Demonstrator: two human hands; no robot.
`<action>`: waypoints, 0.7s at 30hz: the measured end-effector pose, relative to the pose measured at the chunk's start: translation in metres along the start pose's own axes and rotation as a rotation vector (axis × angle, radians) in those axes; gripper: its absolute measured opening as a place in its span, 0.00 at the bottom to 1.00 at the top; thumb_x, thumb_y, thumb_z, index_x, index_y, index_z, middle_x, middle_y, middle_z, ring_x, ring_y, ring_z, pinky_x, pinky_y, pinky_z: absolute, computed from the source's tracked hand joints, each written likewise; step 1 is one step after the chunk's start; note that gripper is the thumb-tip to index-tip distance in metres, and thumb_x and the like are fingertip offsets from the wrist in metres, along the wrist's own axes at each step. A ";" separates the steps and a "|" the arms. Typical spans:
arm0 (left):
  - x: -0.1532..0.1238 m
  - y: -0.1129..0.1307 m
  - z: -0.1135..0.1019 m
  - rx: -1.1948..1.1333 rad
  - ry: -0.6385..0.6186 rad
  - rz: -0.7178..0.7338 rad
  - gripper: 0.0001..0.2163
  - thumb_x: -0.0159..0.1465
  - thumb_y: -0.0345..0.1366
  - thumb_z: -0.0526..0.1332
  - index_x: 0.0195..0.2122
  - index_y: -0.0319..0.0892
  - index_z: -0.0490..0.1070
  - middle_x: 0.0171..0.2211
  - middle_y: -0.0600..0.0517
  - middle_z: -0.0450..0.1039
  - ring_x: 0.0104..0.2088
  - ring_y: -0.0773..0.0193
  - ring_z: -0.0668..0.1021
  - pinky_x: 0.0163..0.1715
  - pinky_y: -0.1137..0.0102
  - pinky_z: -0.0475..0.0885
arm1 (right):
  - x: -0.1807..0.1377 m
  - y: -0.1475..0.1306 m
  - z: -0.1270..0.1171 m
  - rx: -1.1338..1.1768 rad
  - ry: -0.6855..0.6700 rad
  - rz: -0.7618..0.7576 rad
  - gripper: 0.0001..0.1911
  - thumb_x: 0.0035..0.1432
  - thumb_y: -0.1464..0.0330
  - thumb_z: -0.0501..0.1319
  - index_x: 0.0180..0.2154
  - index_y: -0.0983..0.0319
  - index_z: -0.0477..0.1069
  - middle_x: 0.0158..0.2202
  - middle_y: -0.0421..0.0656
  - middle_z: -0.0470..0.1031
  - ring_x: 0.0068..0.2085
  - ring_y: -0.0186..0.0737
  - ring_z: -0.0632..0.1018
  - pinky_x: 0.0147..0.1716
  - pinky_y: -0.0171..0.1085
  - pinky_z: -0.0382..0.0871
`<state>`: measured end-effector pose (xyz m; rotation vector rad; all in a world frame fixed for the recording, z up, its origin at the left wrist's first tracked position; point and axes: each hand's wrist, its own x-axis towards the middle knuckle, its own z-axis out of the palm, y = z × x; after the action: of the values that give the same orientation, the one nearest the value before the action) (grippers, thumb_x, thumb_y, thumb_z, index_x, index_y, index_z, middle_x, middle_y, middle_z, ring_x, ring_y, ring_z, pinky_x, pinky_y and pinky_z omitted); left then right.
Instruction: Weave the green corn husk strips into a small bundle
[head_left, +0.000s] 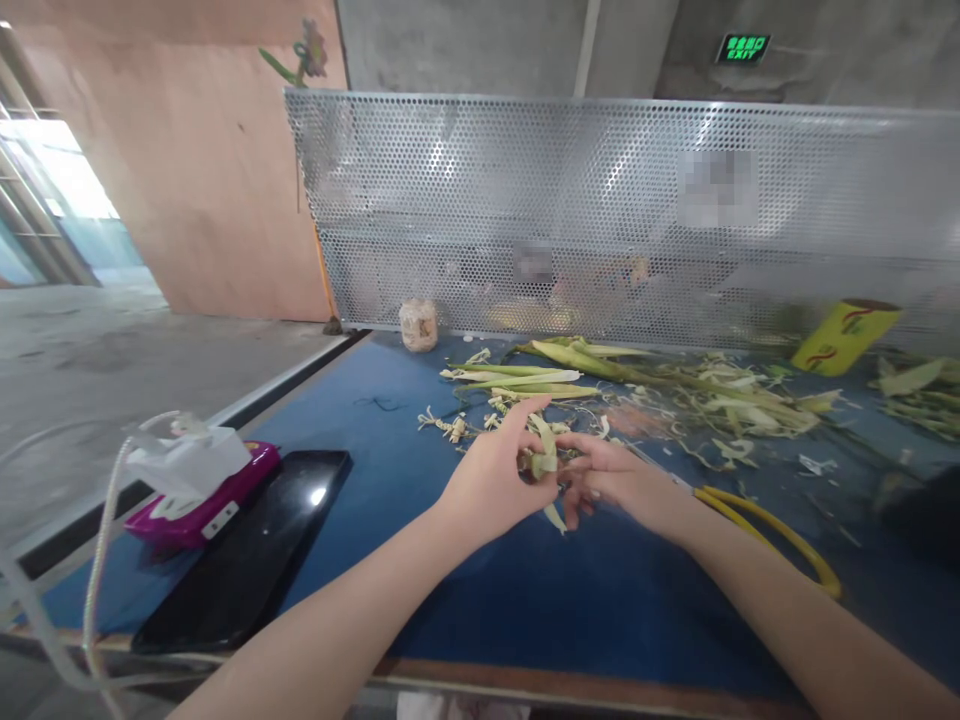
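Observation:
My left hand is closed around a pale green strip of corn husk, with thumb and fingers curled about it. One end of the strip hangs below the fingers. From the other side, my right hand meets it, its bent fingers pinched at the same piece; the exact grip is partly hidden. Just beyond the hands lie small braided or knotted husk pieces and a row of long green-white husk leaves. A yellow-handled tool, seemingly scissors, lies partly beneath my right forearm.
On the blue tabletop, a black phone and a magenta power strip with a white plug sit left. A jar stands by the perforated metal screen. Husk scraps and a yellow roll lie right.

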<state>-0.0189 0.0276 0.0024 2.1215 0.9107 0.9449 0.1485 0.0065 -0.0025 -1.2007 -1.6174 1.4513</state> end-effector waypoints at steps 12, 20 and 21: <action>0.002 -0.007 0.001 -0.235 -0.055 -0.017 0.36 0.50 0.28 0.59 0.60 0.42 0.47 0.31 0.52 0.75 0.29 0.67 0.74 0.30 0.72 0.68 | -0.004 0.004 -0.020 -0.130 -0.098 -0.090 0.26 0.52 0.63 0.60 0.53 0.59 0.58 0.40 0.44 0.74 0.35 0.37 0.75 0.34 0.37 0.64; 0.000 -0.001 0.002 -0.110 -0.081 0.037 0.36 0.48 0.24 0.56 0.60 0.44 0.47 0.31 0.54 0.75 0.29 0.67 0.73 0.31 0.73 0.67 | -0.001 0.003 0.008 -0.176 0.199 -0.162 0.37 0.50 0.64 0.62 0.56 0.60 0.42 0.34 0.42 0.72 0.38 0.42 0.74 0.41 0.44 0.67; 0.000 0.000 0.002 -0.107 -0.077 0.033 0.36 0.48 0.24 0.55 0.60 0.44 0.47 0.31 0.54 0.75 0.28 0.68 0.73 0.30 0.73 0.67 | -0.001 0.002 0.009 -0.185 0.227 -0.170 0.37 0.50 0.64 0.62 0.55 0.60 0.42 0.32 0.41 0.71 0.37 0.41 0.75 0.40 0.44 0.68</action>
<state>-0.0174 0.0278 0.0012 2.0729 0.7726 0.9011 0.1412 0.0017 -0.0064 -1.2464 -1.6770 1.0393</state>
